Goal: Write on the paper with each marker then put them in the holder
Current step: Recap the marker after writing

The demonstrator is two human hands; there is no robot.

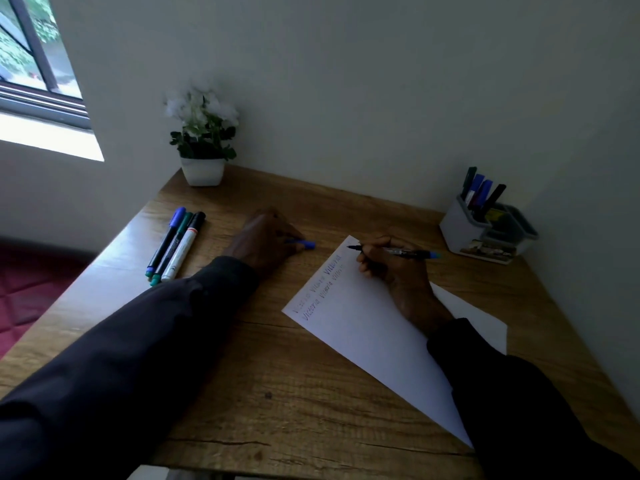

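Three capped markers (pixel 175 245) lie together near the wooden desk's (pixel 277 393) left edge, the left hand (pixel 268 242) pinches a blue cap (pixel 304 244) on bare wood, the right hand (pixel 394 268) grips an uncapped marker (pixel 394 251) over the slanted white paper (pixel 363 334), and the white holder (pixel 485 230) stands by the wall.

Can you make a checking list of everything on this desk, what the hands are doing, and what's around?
Surface: wooden desk, visible grain and cracks.
Job's things: paper lies angled, two lines of writing; three capped markers lie side by side; holder already has several markers.
Clutter: potted plant at back corner.
Hands: right hand holds uncapped marker, tip near paper's top edge; left hand rests on desk, holding blue cap.
Cables: nothing seen.
Surroundings: white wall, window at left.
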